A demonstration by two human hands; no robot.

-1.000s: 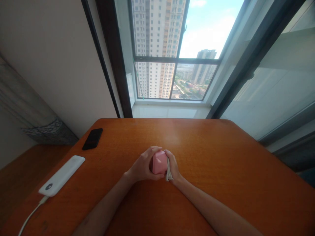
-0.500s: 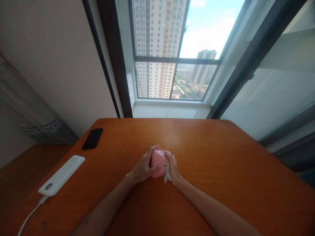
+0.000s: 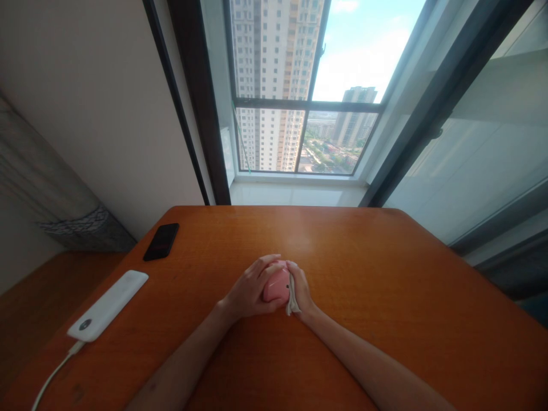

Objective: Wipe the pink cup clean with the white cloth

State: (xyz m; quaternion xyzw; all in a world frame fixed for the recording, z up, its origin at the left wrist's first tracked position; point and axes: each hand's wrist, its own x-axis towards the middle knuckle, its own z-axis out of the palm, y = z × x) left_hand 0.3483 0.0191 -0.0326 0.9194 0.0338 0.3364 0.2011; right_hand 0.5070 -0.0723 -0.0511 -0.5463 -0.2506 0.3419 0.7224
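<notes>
Just below the middle of the head view, a small pink glossy case with a dark dot near its right edge is between my hands. My left hand curls over its top and left side, with the thumb along the near edge. A crumpled whitish cloth lies against the right side of the case. My right hand is closed on this cloth and presses it to the case. Much of the pink surface and the right fingers are hidden.
A wooden table stands before a window. At its left side lie a black phone and a white power bank with a white cable plugged in. A curtain hangs at the left.
My left fingers have slid further over the top of the pink case, covering more of it, and the case seems slightly turned. The right hand and cloth have barely shifted.
</notes>
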